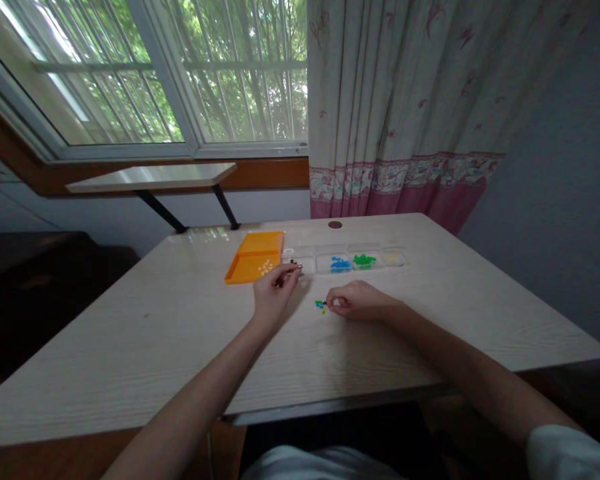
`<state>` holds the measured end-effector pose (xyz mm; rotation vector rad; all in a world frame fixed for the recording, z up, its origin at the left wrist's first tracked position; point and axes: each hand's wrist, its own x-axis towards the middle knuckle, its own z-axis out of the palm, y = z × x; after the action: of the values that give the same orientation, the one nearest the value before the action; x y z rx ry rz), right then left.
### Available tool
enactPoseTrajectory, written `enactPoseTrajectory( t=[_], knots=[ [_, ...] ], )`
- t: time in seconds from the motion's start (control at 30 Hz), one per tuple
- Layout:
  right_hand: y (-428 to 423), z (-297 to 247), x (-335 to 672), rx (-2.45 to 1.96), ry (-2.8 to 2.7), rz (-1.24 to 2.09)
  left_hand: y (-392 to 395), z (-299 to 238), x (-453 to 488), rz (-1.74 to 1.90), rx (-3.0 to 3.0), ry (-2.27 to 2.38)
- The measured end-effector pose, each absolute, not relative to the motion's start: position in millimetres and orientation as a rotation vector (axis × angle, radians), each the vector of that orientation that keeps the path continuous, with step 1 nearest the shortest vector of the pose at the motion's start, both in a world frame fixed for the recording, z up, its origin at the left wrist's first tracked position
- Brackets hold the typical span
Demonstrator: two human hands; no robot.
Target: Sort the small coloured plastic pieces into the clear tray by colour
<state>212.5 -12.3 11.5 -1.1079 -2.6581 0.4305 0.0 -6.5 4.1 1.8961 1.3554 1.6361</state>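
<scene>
My left hand is closed in a pinch at the left end of a clear compartment tray; a tiny dark shiny bit shows at its fingertips, too small to name. Dark brown pieces lie just behind those fingers. On the tabletop, my right hand pinches a small dark piece against a little cluster of green, blue and yellow pieces. The tray's other compartments hold blue pieces, green pieces and a few yellow pieces.
An open orange case with several white pieces stands left of the tray. Behind it, a raised white shelf on black legs rises from the table. A round brown cable hole is near the back edge, by the curtain.
</scene>
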Motion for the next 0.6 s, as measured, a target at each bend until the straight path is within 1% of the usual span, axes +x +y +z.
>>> enactPoseTrajectory(
  t=[0.17, 0.37, 0.5, 0.6],
  knots=[
    [-11, 9, 213, -1.135, -2.613, 0.497, 13, -3, -8, 1.603, 1.814, 1.529],
    [-10, 7, 212, -1.105, -2.518, 0.696, 26, -10, -18, 1.484, 1.838, 1.752],
    [-10, 7, 210, -1.018, -2.364, 0.825, 18, -7, -14, 1.435, 1.904, 1.614],
    [-9, 6, 207, -0.999, -2.199, 0.863, 6, -6, -6, 1.188, 2.109, 1.364]
  ],
)
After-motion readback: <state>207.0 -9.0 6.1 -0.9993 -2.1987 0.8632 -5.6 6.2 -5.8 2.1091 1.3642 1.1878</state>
